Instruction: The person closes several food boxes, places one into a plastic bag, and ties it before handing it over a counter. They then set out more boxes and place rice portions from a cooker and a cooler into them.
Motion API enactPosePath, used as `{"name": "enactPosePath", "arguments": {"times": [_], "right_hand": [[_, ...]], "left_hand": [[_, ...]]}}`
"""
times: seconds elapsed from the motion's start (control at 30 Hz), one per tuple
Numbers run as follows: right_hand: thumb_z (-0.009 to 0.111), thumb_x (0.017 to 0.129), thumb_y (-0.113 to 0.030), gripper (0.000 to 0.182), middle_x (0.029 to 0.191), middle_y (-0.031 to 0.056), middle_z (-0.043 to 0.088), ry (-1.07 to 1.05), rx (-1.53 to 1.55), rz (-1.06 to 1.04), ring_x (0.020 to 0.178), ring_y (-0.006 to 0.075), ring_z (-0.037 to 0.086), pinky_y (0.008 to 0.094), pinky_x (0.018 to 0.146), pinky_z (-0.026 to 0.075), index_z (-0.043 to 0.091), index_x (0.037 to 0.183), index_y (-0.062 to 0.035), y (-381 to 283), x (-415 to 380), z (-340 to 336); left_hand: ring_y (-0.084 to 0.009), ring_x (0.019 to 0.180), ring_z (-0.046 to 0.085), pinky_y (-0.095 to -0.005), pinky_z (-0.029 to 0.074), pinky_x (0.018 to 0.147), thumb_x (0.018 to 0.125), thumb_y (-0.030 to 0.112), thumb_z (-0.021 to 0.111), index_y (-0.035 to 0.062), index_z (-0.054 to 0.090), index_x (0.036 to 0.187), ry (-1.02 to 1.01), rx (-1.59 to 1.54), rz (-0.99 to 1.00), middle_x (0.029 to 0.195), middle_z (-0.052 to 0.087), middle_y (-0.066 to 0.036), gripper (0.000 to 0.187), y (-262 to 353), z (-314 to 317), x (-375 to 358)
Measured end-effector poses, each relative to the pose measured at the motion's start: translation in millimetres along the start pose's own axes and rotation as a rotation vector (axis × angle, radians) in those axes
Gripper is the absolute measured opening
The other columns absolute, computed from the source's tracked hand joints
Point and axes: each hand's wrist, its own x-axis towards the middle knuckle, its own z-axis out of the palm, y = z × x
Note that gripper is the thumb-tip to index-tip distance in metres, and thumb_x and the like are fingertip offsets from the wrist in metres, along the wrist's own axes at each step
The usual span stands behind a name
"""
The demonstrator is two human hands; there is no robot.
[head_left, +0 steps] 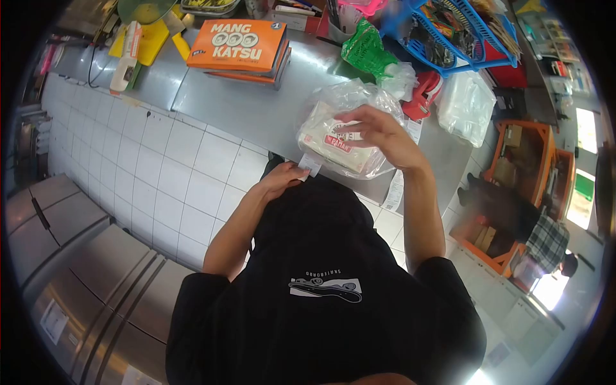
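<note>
Left hand (282, 179) pinching paper slip (310, 164); right hand (378, 131) spread, apparently touching bagged packet (343, 138).

Bright, even daylight (glare lower right), heavy fisheye vignette, perhaps slight blur.

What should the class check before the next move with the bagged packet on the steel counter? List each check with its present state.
1. Right hand is on the clear plastic bag: ok, it rests arched on top.
2. Left hand has a grip on the small white slip: ok, pinched at the counter's front edge.
3. Bag is supported by the steel counter: ok, though it lies near the front edge.
4. Bag mouth is closed: cannot tell.
5. Orange boxes are apart from the bag: ok.
6. Printing on the slip is readable: cannot tell, too small.
</note>
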Motion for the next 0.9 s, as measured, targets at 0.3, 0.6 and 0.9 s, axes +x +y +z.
{"name": "enactPosePath", "arguments": {"times": [0.3,0.6,0.9], "right_hand": [[0.058,0.093,-0.012,0.016,0.100,0.0119,0.069,0.140,-0.260,0.144,0.084,0.0203,0.067,0.0364,0.067,0.057,0.066,0.093,0.0008,12,-38,43],[0.060,0.100,-0.018,0.033,0.120,0.0143,0.065,0.021,1.061,0.262,0.106,0.0226,0.066,0.0370,0.089,0.054,0.054,0.128,-0.0023,27,-34,101],[0.061,0.092,0.001,0.034,0.113,0.0117,0.067,0.444,0.293,-0.639,0.102,0.0189,0.065,0.0348,0.085,0.055,0.059,0.126,0.0001,-44,-55,16]], "left_hand": [[-0.0059,0.069,0.050,-0.0251,0.038,0.063,0.095,0.027,0.070,0.0036,0.069,0.088,0.254,0.217,0.148,0.075,0.061,0.003,0.024,-4,14,-46],[-0.0123,0.090,0.060,-0.0284,0.046,0.085,0.089,0.004,0.072,-0.0020,0.066,0.093,-0.165,0.223,0.539,0.096,0.066,-0.005,0.009,76,101,-167],[-0.0140,0.095,0.060,-0.0270,0.045,0.085,0.089,0.007,0.070,0.0003,0.065,0.107,0.242,0.509,0.824,0.102,0.066,-0.009,0.020,125,110,-102]]}}
